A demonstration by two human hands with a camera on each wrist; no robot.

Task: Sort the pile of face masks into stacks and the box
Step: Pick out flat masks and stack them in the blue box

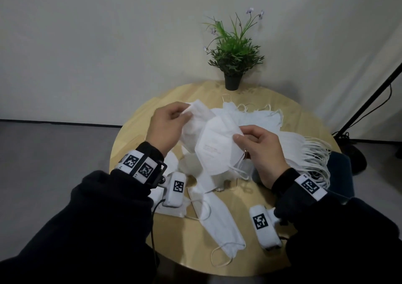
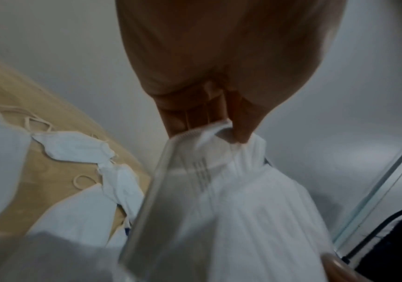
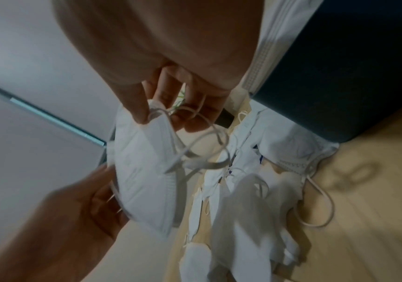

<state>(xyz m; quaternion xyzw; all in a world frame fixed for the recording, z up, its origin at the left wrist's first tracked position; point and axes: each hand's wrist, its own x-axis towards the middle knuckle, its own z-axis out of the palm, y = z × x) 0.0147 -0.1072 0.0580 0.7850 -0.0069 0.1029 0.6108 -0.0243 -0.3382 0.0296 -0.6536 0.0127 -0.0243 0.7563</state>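
Folded white mask (image 1: pixel 214 146), lifted above the round surface (image 1: pixel 256 218), pinched at its far-left edge by left hand (image 1: pixel 167 124) and right edge by right hand (image 1: pixel 261 148), seemingly for separating from pleated masks (image 1: pixel 289 144) heaped right

— What carries everything?
— A round light-wood table (image 1: pixel 256 235).
— What lies on it?
— A loose pile of white face masks (image 1: pixel 256 118) across the middle, a fanned stack of pleated masks (image 1: pixel 304 148) at the right edge, one folded mask (image 1: pixel 219 220) near the front, and a potted plant (image 1: pixel 233 66) at the back.
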